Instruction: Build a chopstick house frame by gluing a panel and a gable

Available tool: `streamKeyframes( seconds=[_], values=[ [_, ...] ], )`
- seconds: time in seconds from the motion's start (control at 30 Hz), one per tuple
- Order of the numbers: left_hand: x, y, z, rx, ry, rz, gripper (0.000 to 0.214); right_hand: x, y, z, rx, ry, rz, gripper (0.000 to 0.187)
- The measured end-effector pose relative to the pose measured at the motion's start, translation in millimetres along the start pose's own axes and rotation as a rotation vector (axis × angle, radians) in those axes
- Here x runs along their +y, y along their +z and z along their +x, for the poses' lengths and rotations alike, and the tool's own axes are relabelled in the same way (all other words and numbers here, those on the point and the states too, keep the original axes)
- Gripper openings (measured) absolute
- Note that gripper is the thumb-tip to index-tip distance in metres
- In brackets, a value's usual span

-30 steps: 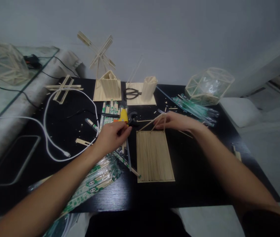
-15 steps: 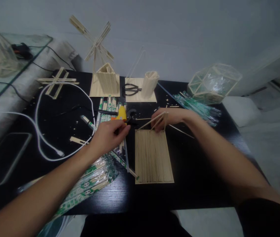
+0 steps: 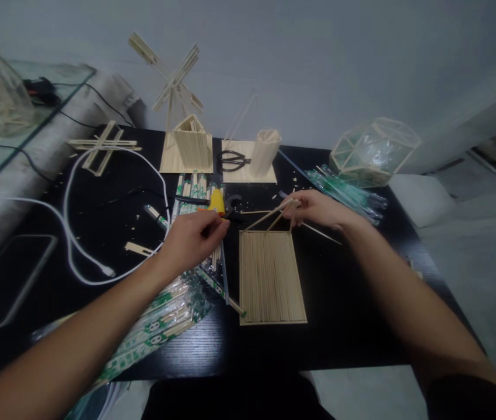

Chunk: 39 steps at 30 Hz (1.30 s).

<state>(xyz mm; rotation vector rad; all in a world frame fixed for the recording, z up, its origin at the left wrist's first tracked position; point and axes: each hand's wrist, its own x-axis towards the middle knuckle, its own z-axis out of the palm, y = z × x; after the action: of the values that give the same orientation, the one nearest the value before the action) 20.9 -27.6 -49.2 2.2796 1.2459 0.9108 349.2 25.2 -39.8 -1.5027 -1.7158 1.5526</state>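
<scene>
In front of me lies a flat panel of thin wooden sticks (image 3: 269, 277) set side by side. Slim wooden sticks (image 3: 266, 219) slant up from its far edge and meet at a peak. My right hand (image 3: 311, 207) is at that peak, its fingers closed around the stick ends; some fingertips are hidden behind them. My left hand (image 3: 193, 236) is curled, thumb near forefinger, beside a yellow and orange tool (image 3: 216, 202) with a black cord. What the left hand holds, if anything, is hidden. Black curved jaws (image 3: 233, 204) show just right of the yellow tool.
Behind stand a stick windmill model (image 3: 191, 146), a stick tower (image 3: 266, 153) and black-handled scissors (image 3: 233, 160). Packaged chopsticks (image 3: 160, 326) lie front left, near a looped white cable (image 3: 66, 216). Green-printed wrappers (image 3: 348, 192) and a faceted stick-framed shape (image 3: 374, 151) sit at back right.
My right hand has moved up and right, from low among the slanting sticks to their peak. My left hand has hardly moved.
</scene>
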Motion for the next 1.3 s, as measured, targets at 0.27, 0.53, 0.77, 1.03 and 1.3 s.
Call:
streamKeyframes(
  seconds=[0.27,0.53,0.77,1.03,1.3],
  values=[
    [-2,0.7,0,0.009,-0.009,0.008,0.036,11,-5,-32,0.212,-0.047,-0.283,0.011],
    [-1,0.5,0,0.000,-0.007,-0.005,0.037,-4,11,-65,0.081,-0.042,-0.672,0.021],
    [-2,1.7,-1,-0.003,-0.010,-0.003,0.037,-9,26,-66,0.100,-0.029,-0.703,0.021],
    [0,0.3,0,-0.016,-0.019,0.000,0.037,-1,25,-66,0.359,-0.154,-0.642,0.026],
    [0,-0.8,0,-0.006,-0.014,-0.006,0.036,-3,13,-71,0.890,-0.274,-0.057,0.030]
  ],
)
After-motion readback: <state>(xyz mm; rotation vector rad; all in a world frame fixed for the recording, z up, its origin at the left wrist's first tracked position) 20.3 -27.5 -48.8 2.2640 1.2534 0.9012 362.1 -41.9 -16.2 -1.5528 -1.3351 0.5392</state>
